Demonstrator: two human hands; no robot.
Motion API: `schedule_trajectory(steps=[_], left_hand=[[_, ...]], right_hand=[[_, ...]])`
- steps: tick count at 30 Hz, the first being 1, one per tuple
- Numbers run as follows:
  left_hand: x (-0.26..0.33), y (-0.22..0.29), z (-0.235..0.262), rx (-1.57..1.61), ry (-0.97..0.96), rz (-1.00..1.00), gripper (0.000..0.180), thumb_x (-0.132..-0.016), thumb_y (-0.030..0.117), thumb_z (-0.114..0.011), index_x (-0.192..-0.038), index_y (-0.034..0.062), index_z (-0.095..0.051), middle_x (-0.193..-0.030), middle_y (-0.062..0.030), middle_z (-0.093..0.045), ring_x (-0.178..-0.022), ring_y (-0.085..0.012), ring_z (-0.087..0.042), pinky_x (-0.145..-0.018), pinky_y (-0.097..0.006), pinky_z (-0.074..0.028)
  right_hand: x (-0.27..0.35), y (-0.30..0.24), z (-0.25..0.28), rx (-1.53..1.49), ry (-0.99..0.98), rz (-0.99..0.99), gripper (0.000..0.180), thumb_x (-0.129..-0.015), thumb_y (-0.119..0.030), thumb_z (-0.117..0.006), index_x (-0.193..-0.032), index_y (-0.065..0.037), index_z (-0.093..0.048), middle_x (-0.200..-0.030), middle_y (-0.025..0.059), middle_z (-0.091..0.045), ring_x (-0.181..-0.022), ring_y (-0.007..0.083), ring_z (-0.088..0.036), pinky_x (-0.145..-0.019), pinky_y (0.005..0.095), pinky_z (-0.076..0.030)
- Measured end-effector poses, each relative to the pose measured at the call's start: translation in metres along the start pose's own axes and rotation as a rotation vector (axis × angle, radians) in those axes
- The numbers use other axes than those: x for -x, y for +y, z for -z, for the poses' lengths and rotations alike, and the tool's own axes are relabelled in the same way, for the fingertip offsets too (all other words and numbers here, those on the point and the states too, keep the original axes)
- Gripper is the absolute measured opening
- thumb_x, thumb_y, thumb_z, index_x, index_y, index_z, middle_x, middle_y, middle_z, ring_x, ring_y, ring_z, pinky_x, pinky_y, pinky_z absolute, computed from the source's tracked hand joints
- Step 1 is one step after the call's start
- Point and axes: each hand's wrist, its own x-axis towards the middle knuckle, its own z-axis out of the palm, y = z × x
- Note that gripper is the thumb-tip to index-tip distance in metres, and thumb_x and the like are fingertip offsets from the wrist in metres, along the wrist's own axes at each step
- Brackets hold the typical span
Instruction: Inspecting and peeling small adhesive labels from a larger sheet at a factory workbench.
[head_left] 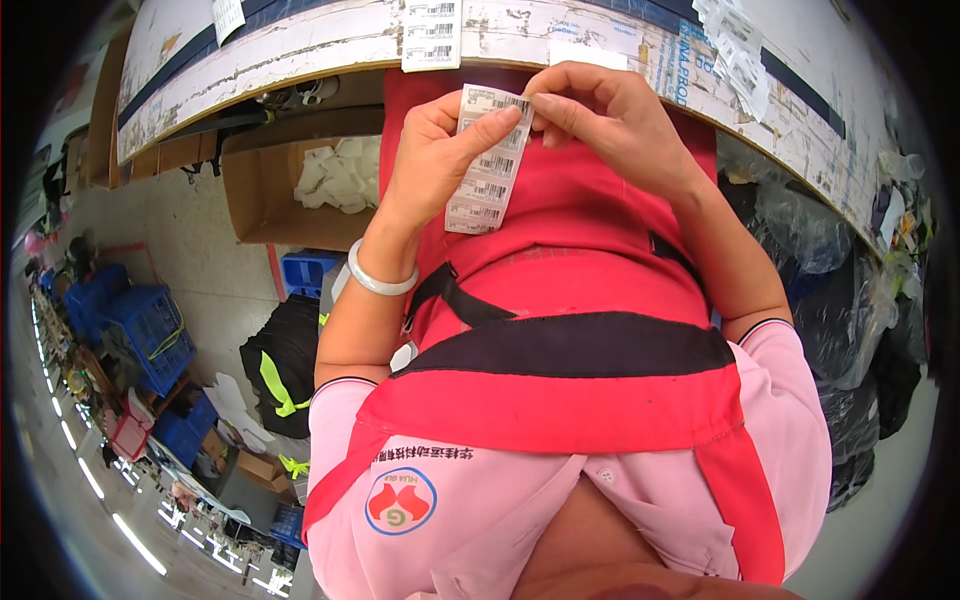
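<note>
A white strip of barcode labels (pixel 487 165) hangs down in front of my red apron. My left hand (pixel 435 160) pinches the strip along its left side, with a pale bangle on that wrist. My right hand (pixel 605 115) has thumb and forefinger closed on the strip's top right corner. Both hands sit just below the edge of the worn white worktable (pixel 300 45), where more labels lie, one sheet (pixel 431 35) right above my hands.
An open cardboard box (pixel 262 185) with white pieces stands under the table at left. Blue crates (pixel 145 330) and a black bag with yellow straps (pixel 282 365) are on the floor. Dark plastic-wrapped bundles (pixel 850 290) pile up at right.
</note>
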Motion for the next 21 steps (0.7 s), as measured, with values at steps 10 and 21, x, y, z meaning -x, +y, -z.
schedule_trajectory(steps=[10, 21], left_hand=[[0.000, -0.007, 0.006, 0.135, -0.065, 0.128, 0.017, -0.091, 0.013, -0.068, -0.103, 0.0015, -0.068, -0.088, -0.0033, -0.071, -0.074, -0.0060, -0.064, -0.064, -0.020, -0.050], [0.001, -0.009, -0.001, 0.109, -0.041, 0.014, 0.021, -0.084, 0.005, -0.073, -0.104, 0.0011, -0.066, -0.087, -0.0038, -0.070, -0.074, -0.0079, -0.063, -0.066, -0.021, -0.051]], right_hand=[[0.003, 0.003, 0.005, -0.096, -0.131, -0.069, 0.018, -0.098, -0.013, -0.057, -0.106, 0.002, -0.063, -0.083, 0.0015, -0.062, -0.070, 0.0063, -0.060, -0.067, 0.0202, -0.050], [0.012, 0.024, -0.006, -0.484, -0.173, -0.357, 0.020, -0.094, -0.020, -0.064, -0.098, 0.000, -0.065, -0.080, 0.0032, -0.065, -0.065, 0.0083, -0.062, -0.062, 0.0202, -0.052]])
